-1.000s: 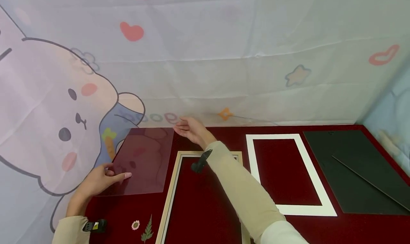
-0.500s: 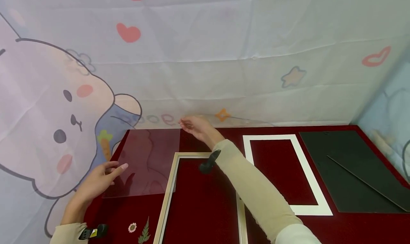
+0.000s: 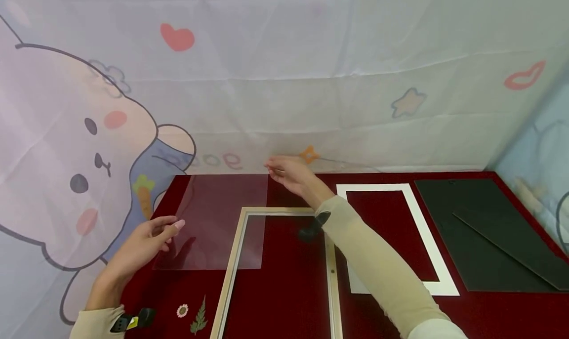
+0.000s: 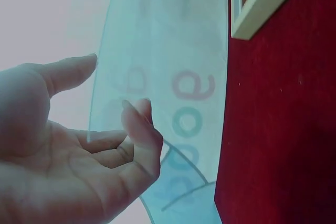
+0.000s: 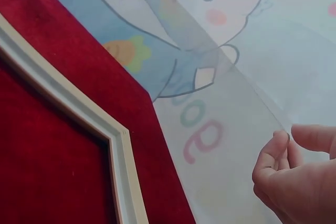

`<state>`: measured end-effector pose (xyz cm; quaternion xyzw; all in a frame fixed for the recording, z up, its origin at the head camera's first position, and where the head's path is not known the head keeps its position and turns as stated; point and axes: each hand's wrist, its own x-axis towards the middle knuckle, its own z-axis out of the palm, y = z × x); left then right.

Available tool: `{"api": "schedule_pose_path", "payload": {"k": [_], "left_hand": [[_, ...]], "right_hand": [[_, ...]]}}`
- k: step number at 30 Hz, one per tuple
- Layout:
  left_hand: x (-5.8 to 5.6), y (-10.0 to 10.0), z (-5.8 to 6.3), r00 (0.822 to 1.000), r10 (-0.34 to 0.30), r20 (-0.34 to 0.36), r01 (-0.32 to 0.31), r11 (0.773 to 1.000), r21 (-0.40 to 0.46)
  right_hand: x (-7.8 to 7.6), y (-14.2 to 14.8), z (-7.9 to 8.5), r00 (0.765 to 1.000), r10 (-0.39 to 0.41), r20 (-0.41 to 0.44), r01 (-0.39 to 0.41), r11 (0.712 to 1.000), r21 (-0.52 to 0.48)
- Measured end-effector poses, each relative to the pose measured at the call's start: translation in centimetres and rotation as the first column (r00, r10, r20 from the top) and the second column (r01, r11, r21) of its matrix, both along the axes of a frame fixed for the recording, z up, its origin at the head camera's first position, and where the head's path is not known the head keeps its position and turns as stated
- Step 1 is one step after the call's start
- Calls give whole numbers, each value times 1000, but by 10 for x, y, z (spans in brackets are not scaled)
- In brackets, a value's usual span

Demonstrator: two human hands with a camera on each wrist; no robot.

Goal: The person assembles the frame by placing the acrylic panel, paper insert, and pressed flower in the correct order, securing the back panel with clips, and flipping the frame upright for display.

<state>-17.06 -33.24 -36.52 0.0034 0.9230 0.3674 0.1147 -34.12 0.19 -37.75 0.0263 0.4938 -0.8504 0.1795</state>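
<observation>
A clear, faintly tinted sheet [image 3: 213, 225] hangs between my two hands over the red cloth. My left hand [image 3: 144, 242] holds its left edge, with the thumb on one side and curled fingers on the other in the left wrist view. At the far right corner my right hand [image 3: 293, 176] pinches the sheet between thumb and fingertips, as the right wrist view shows. In the head view, the sheet's right part overlaps the left side of a pale wooden picture frame [image 3: 332, 284], which lies on the cloth.
A white mat [image 3: 446, 270] lies right of the frame, partly behind my right sleeve. Beyond it is a dark backing board [image 3: 449, 230] with a thin strip across it. A pressed daisy [image 3: 182, 311] and a fern leaf [image 3: 198, 320] lie front left. A printed curtain [image 3: 284, 97] hangs behind.
Both hands have shifted right, carrying the clear sheet from left of the picture frame to partly over its left side. The frame, mat and board stay put.
</observation>
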Motion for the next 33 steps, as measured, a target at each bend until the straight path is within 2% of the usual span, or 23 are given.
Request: {"api": "schedule_pose_path", "payload": {"k": [4, 11, 17, 25, 33], "left_hand": [[5, 8, 0, 1000, -2, 18, 2, 999, 40], [6, 19, -7, 999, -50, -5, 50, 991, 125], [7, 29, -15, 998, -70, 3, 68, 978, 197], [6, 45, -24, 994, -87, 69, 62, 951, 301], [9, 58, -33, 988, -107, 113, 60, 930, 363]], "right_hand": [[8, 14, -2, 1000, 19, 4, -19, 1000, 4], [19, 36, -6, 999, 47, -7, -47, 999, 10], [29, 56, -15, 1000, 10, 15, -9, 1000, -18], [44, 83, -31, 998, -24, 53, 27, 998, -52], [68, 101, -49, 993, -63, 101, 70, 995, -71]]}}
